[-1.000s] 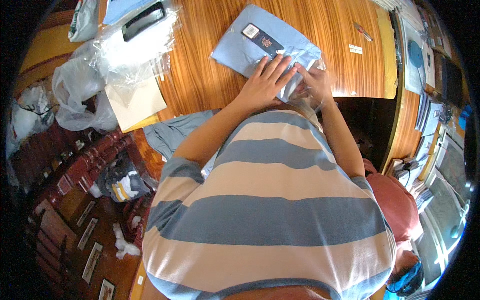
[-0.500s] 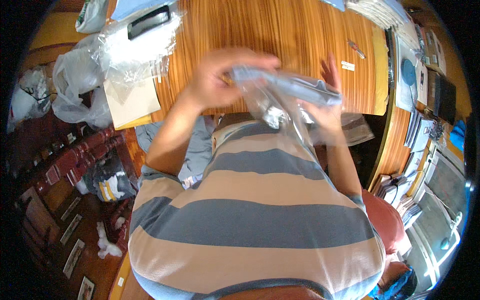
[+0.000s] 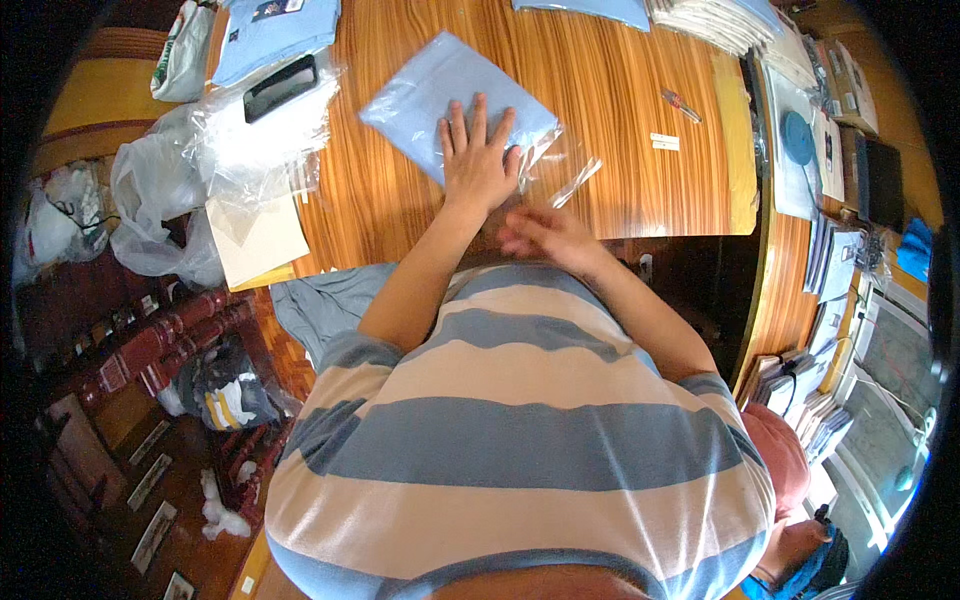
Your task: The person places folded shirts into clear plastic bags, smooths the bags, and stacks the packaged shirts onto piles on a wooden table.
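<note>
A folded light-blue garment (image 3: 425, 95) in a clear plastic bag lies flat and slanted on the wooden table (image 3: 610, 90). My left hand (image 3: 478, 165) presses on it with the palm down and the fingers spread. To the right of that hand, the bag's loose clear end (image 3: 568, 180) sticks out past the cloth. My right hand (image 3: 548, 238) is close to the table's near edge, just below this loose end. Motion blurs its fingers, so whether they hold anything is unclear.
At the left, a phone (image 3: 280, 88) rests on a pile of clear plastic bags (image 3: 255, 140), beside folded blue clothes (image 3: 275, 40). A small cutter-like tool (image 3: 682, 105) and a white label strip (image 3: 665, 142) lie to the right. Another person (image 3: 775, 460) is at the lower right.
The bagged garment, held up between both hands before, now lies on the table. My left hand has flattened onto it; my right hand has let go and moved left toward the near edge.
</note>
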Tool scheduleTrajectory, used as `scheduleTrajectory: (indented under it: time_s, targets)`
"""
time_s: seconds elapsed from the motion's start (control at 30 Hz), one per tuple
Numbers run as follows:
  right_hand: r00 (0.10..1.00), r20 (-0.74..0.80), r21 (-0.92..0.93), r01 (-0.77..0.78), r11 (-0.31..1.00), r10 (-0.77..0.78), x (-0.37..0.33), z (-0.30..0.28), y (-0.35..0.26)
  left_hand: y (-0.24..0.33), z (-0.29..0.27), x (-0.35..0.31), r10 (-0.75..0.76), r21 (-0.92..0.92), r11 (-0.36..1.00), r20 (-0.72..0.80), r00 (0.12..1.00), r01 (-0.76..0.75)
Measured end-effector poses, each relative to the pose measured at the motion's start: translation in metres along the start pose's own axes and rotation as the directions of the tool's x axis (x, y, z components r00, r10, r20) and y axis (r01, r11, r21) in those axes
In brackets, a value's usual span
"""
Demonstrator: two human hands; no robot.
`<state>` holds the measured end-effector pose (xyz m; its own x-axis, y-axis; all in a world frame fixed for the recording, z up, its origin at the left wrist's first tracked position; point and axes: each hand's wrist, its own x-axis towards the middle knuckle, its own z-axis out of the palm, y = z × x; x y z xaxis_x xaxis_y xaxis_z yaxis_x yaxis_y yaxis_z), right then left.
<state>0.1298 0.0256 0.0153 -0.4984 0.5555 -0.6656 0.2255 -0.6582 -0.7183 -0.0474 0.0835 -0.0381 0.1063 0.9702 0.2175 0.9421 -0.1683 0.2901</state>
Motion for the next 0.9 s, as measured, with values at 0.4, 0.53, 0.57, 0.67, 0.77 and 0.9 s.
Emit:
scheduleTrajectory:
  time_s: [0.4, 0.53, 0.57, 0.67, 0.77, 0.9]
  targets:
    - [0.776, 0.406, -0.908, 0.401, -0.12, -0.483, 0.025, -0.13, -0.031, -0.004, 0.002, 0.033, 0.263, 0.03, 0.963, 0.097, 0.96, -0.267]
    - [0.728, 0.441, -0.89, 0.433, -0.146, -0.525, 0.026, -0.146, -0.031, 0.017, 0.006, 0.051, 0.536, -0.105, 0.844, 0.211, 0.817, -0.527]
    - [0.709, 0.447, -0.882, 0.45, -0.139, -0.546, 0.025, -0.149, -0.031, 0.022, 0.011, 0.055, 0.627, -0.164, 0.779, 0.232, 0.744, -0.605]
    - [0.768, 0.416, -0.909, 0.371, -0.191, -0.486, 0.018, -0.151, -0.024, 0.021, 0.024, 0.049, 0.676, -0.081, 0.719, 0.308, 0.669, -0.69]
    - [0.699, 0.499, -0.865, 0.372, -0.336, -0.513, 0.004, -0.151, -0.02, 0.021, 0.026, 0.049, 0.689, -0.057, 0.697, 0.329, 0.646, -0.715]
    - [0.571, 0.613, -0.785, 0.364, -0.501, -0.545, -0.01, -0.147, -0.01, 0.021, 0.023, 0.049, 0.695, -0.057, 0.687, 0.342, 0.632, -0.725]
